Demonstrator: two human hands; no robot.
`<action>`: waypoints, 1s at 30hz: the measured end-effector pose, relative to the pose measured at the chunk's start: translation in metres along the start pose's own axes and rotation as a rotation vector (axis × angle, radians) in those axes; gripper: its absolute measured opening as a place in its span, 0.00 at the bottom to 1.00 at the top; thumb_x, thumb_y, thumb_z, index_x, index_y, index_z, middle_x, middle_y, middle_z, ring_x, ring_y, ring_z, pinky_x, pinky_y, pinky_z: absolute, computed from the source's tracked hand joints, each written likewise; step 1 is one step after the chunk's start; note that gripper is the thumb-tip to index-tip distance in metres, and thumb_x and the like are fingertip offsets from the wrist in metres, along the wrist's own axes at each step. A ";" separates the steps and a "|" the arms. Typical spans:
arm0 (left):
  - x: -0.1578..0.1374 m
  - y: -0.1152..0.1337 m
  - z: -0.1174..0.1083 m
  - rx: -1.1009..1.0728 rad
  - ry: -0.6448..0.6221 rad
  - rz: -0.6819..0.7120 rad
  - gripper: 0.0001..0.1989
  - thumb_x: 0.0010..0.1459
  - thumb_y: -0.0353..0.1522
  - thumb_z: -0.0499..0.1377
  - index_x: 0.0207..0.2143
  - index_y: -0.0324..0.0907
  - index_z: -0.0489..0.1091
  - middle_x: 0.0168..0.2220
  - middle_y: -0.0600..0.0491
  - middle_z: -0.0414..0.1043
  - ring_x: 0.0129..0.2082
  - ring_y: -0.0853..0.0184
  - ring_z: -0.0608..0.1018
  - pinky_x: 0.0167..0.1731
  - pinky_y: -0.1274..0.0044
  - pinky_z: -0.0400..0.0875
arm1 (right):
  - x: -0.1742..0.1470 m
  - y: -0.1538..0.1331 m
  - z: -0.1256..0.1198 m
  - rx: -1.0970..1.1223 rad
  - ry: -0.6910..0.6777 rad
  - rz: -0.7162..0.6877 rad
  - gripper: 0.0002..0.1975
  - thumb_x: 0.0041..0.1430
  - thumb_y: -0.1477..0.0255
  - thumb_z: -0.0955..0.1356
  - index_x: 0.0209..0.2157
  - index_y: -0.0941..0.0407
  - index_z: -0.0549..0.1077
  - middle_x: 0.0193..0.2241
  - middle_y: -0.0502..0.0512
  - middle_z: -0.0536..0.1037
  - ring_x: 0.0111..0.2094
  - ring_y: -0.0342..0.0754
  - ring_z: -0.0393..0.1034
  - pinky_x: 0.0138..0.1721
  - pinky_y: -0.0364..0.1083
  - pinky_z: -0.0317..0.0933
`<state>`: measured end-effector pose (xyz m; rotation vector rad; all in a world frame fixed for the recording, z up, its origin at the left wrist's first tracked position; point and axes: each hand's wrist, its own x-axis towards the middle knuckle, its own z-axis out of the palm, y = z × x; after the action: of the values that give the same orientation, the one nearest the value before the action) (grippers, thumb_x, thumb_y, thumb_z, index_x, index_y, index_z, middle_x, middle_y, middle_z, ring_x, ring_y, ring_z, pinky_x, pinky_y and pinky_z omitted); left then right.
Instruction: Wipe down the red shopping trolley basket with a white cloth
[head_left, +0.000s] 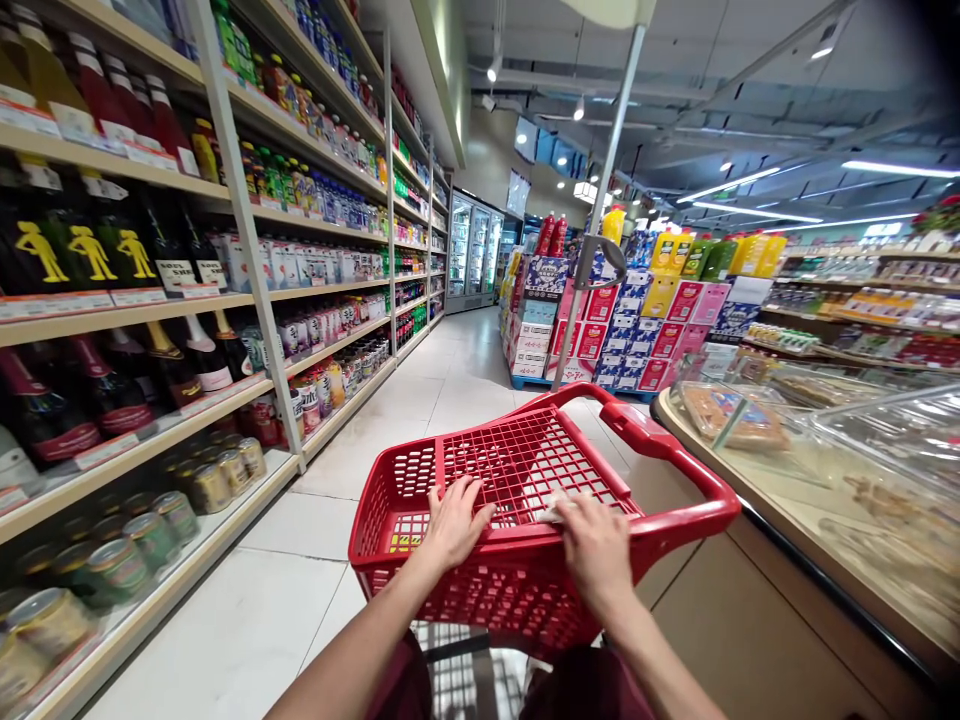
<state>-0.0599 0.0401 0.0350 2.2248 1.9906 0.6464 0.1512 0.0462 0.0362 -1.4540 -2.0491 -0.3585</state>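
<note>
Directly in front of me stands a red plastic shopping cart with a perforated basket. A red grid panel lies slanted across its top, and the handle loop curves out to the right. My left hand rests over the near rim, fingers spread and touching the grid panel. Farther right on that same edge, my right hand is closed over a crumpled white wipe, pressed against the grid. Part of the wipe is hidden beneath its fingers.
Shelves of bottles and cans line the left. A glass-topped counter borders the right. Beyond the cart, stacked drink cartons surround a grey pole. Glass-door fridges stand at the aisle's far end.
</note>
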 end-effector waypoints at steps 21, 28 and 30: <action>-0.045 -0.032 0.004 0.075 0.098 -0.318 0.27 0.60 0.42 0.35 0.58 0.38 0.47 0.58 0.44 0.53 0.58 0.60 0.56 0.56 0.56 0.35 | -0.001 -0.049 0.020 0.065 -0.023 -0.056 0.16 0.55 0.79 0.58 0.41 0.53 0.71 0.42 0.58 0.72 0.42 0.52 0.62 0.40 0.50 0.51; -0.052 -0.032 -0.002 0.008 0.065 -0.314 0.23 0.62 0.36 0.34 0.58 0.44 0.48 0.54 0.47 0.62 0.54 0.65 0.63 0.56 0.55 0.36 | 0.004 -0.073 0.034 0.237 -0.076 -0.231 0.14 0.56 0.76 0.59 0.42 0.52 0.69 0.39 0.55 0.73 0.37 0.48 0.63 0.37 0.46 0.52; -0.050 -0.031 -0.001 0.016 0.062 -0.321 0.23 0.61 0.38 0.35 0.58 0.43 0.48 0.55 0.47 0.60 0.56 0.64 0.60 0.56 0.55 0.36 | 0.012 -0.061 0.031 0.194 -0.054 -0.086 0.10 0.56 0.72 0.61 0.38 0.55 0.70 0.35 0.56 0.73 0.35 0.48 0.63 0.36 0.46 0.52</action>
<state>-0.0920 -0.0040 0.0125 1.8500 2.3189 0.6661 0.0828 0.0501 0.0263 -1.2742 -2.1292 -0.1511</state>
